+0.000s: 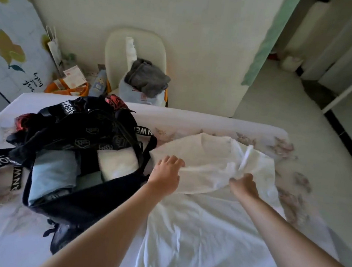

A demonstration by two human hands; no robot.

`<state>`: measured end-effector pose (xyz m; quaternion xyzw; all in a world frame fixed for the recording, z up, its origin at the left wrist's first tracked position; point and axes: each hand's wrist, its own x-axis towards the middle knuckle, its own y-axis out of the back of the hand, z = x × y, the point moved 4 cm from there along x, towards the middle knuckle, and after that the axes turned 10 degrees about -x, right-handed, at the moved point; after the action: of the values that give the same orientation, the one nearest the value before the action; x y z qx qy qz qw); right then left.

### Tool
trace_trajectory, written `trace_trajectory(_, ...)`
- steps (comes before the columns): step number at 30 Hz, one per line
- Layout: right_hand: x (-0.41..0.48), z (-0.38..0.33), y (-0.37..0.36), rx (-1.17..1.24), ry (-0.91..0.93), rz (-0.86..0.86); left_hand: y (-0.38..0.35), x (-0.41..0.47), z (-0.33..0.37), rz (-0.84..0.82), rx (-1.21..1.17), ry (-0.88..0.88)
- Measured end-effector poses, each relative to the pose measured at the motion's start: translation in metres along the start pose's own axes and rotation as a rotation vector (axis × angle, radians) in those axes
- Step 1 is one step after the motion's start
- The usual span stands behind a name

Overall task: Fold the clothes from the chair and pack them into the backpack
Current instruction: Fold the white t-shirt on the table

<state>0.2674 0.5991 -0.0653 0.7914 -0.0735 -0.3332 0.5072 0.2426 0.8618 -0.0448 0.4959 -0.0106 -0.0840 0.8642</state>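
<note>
Gripping the white garment (211, 157) with both hands, I have it spread on the bed (193, 118) just right of the backpack (99, 127). My left hand (166, 174) has its fingers curled over the near fold at the garment's left end. My right hand (243, 186) is closed on a bunch of the thin cloth, where it gathers into creases. The fabric is plain white and partly doubled over, and a narrow white strip stands up from it near my right hand.

The backpack is black with a faint repeated print and lies open on the bed. Inside are a folded pale blue piece (52, 172) and, to its right, a folded white piece (117, 164). Its black straps (16, 178) carry white capitals; I can read "WEIS", "WOM" and "ANW", all cut off.

Beyond the bed stands the cream chair (118, 51), with a crumpled grey garment (146, 78) lying on top of a pale one (130, 93). An orange bag (69, 89) sits on the floor left of it. The lemon picture (9, 50) at far left has script I cannot read.
</note>
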Motion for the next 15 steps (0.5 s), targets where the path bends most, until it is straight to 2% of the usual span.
trace_trajectory(2,0.008,0.027,-0.01,-0.139,0.019,-0.042,-0.036,0.0,-0.004,-0.181,0.051,0.078)
trace_trajectory(5,0.021,0.036,-0.017,-0.338,0.312,0.015,-0.071,-0.001,-0.007,-0.302,0.11,0.146)
trace_trajectory(10,0.031,0.014,-0.03,-0.342,0.86,0.219,-0.083,0.008,-0.011,-0.269,0.15,0.143)
trace_trajectory(12,0.029,-0.004,-0.037,-0.323,0.974,0.213,-0.077,0.013,-0.012,-0.23,0.064,0.177)
trace_trajectory(15,0.021,-0.041,-0.053,-0.282,1.098,0.143,-0.056,0.023,-0.025,-0.018,-0.031,0.219)
